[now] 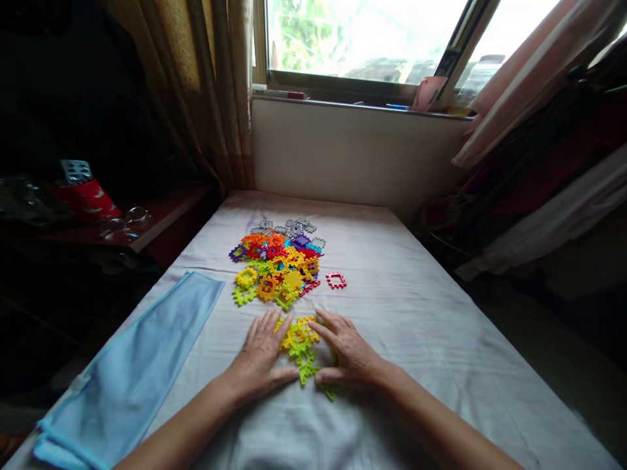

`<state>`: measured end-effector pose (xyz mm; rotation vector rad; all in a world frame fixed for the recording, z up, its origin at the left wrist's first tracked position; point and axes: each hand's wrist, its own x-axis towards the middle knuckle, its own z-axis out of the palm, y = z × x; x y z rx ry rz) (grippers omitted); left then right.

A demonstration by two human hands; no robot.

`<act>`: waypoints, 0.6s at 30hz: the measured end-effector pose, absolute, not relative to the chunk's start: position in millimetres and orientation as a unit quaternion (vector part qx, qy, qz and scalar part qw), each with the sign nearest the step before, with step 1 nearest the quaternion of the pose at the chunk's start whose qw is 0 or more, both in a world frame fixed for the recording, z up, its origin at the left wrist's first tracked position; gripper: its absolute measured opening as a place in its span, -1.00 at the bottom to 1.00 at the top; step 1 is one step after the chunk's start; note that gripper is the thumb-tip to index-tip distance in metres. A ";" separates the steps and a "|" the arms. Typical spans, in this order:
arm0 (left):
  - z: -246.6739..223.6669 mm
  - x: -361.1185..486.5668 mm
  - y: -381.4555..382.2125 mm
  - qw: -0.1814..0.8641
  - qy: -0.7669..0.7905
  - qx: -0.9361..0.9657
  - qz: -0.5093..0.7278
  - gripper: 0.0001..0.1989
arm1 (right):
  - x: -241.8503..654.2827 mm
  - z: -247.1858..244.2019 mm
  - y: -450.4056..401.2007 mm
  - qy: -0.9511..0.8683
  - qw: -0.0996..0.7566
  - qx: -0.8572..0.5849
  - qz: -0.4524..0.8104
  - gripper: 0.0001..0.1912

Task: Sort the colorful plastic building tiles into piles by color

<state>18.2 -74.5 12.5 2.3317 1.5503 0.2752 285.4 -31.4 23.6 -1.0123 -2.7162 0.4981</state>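
A small cluster of yellow and lime-green plastic interlocking pieces [301, 343] lies on the pale sheet, between my two hands. At its left side rests my left hand [264, 352], fingers stretched forward and thumb apart, the fingertips at the yellow edge. My right hand [349, 349] lies along the right side with its fingers spread, and some green pieces are partly hidden beneath it. Neither hand grips anything. Just beyond is a heap of interlocking pieces [281, 261] in yellow, orange, red, purple and grey. One pink-red square frame piece [336, 281] lies apart, right of the heap.
A folded light-blue cloth [137, 365] lies along the bed's left side. To the left, a dark red table [161, 219] holds glasses [125, 222] and a red container [88, 199]. Clothes [529, 85] hang at the right; a window [362, 42] is behind.
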 end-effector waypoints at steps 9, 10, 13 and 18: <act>9.8 28.7 -28.5 0.070 0.586 0.752 0.294 -0.52 | 237.7 7.4 15.2 -0.839 0.291 -0.449 0.098 -0.33; 13.5 28.6 -26.1 0.070 0.581 0.747 0.314 -0.54 | 235.3 8.1 16.0 -0.821 0.311 -0.468 0.101 -0.38; 26.8 22.4 -19.8 0.057 0.573 0.734 0.360 -0.59 | 236.9 11.0 12.4 -0.786 0.344 -0.500 0.115 -0.44; 36.3 -16.0 8.0 0.027 0.633 0.694 0.343 -0.48 | 258.9 12.6 -13.1 -0.846 0.214 -0.473 0.117 0.06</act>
